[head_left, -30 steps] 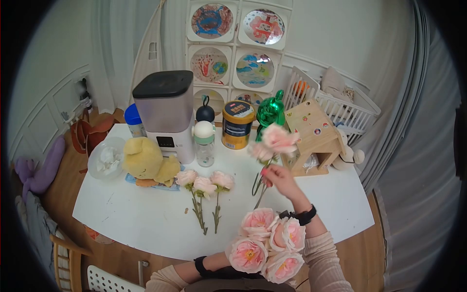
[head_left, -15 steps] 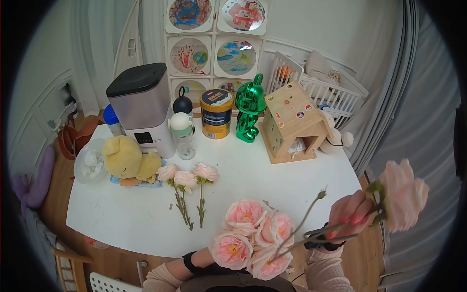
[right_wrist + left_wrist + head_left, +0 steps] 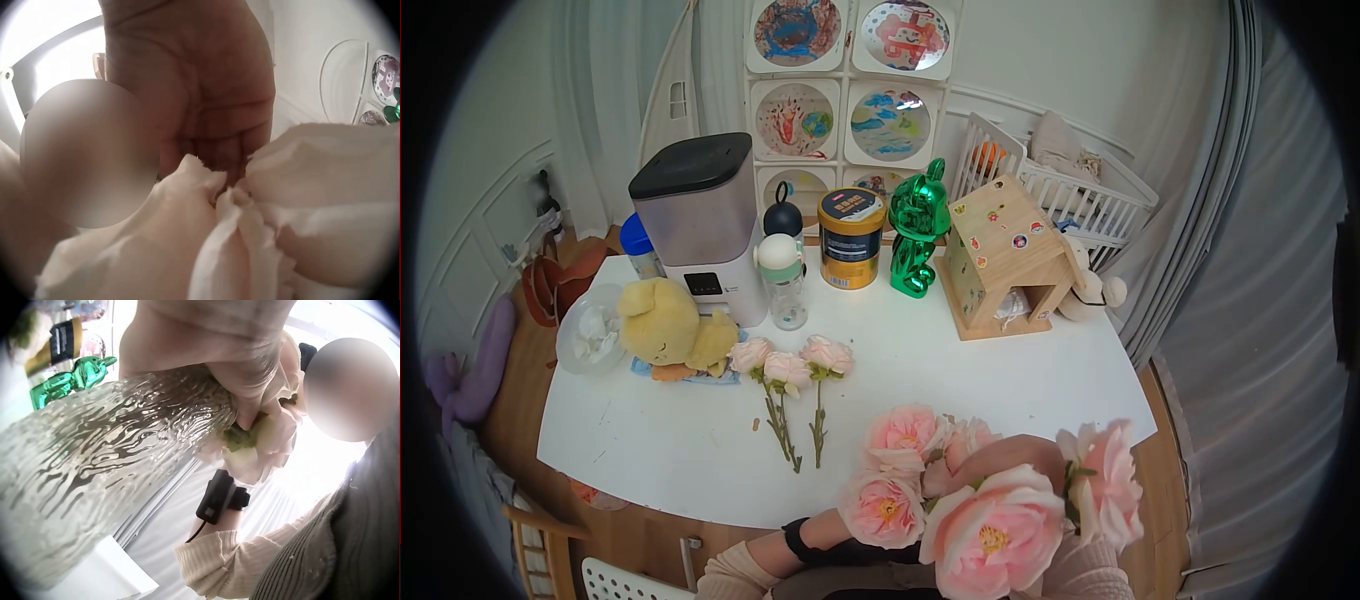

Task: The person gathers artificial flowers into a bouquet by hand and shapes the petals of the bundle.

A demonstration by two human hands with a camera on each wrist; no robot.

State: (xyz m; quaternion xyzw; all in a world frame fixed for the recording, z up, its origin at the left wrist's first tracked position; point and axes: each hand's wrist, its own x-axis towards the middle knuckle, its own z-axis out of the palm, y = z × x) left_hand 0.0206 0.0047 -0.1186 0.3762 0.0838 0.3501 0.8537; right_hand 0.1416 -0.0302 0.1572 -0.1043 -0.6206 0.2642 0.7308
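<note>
A ribbed glass vase (image 3: 106, 444) slants across the left wrist view, its neck gripped by my left hand (image 3: 212, 337), with pale petals (image 3: 275, 434) beside the thumb. In the head view, pink roses (image 3: 885, 508) crowd in front of me and hide the left hand and vase. My right hand (image 3: 1010, 458) reaches among them, between a large front bloom (image 3: 995, 535) and another at its right (image 3: 1105, 485). The right wrist view shows that hand (image 3: 194, 94) with fingers curled behind petals (image 3: 144, 237); the stem it holds is hidden. Three loose roses (image 3: 787, 370) lie on the table.
The white table (image 3: 660, 450) bears a yellow plush toy (image 3: 662, 325), a dispenser (image 3: 700, 220), a bottle (image 3: 785, 285), a gold-lidded tub (image 3: 850, 240), a green figure (image 3: 918, 230) and a wooden house (image 3: 1005, 255). A bowl (image 3: 590, 335) stands at the left.
My right hand has carried its rose from above the table out to the right, then back left into the bunch. The front bloom appears larger and higher. The loose roses stay on the table.
</note>
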